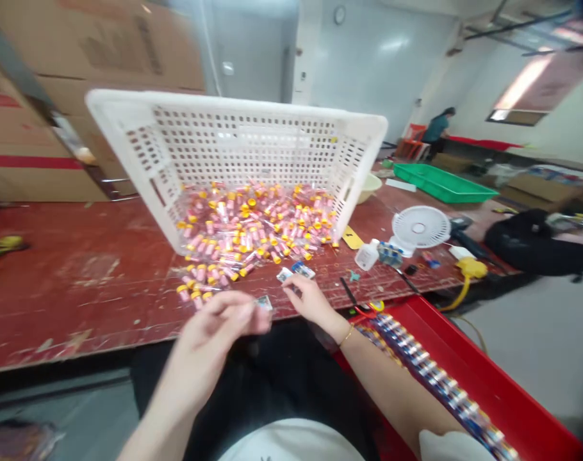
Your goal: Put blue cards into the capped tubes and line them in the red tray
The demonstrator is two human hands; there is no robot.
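My left hand [224,323] is near the table's front edge, fingers curled in a pinch on a small printed card [263,303]. My right hand [307,298] is just to its right, fingers bent, touching the table close to another small card [285,274] and a blue-and-white packet [303,269]. Beyond both hands a white perforated basket [234,137] lies tipped on its side, and several small pink tubes with yellow caps [253,227] spill out of it onto the red worn table [80,275]. Motion blur smears my left fingers.
A red bin [488,384] with rows of packed items stands at my right. A small white fan [420,228], a white bottle [367,255], scissors [356,301] and a yellow tool [470,269] lie right of the basket. A green tray [443,182] and a person [435,128] are far back; cardboard boxes [56,77] left.
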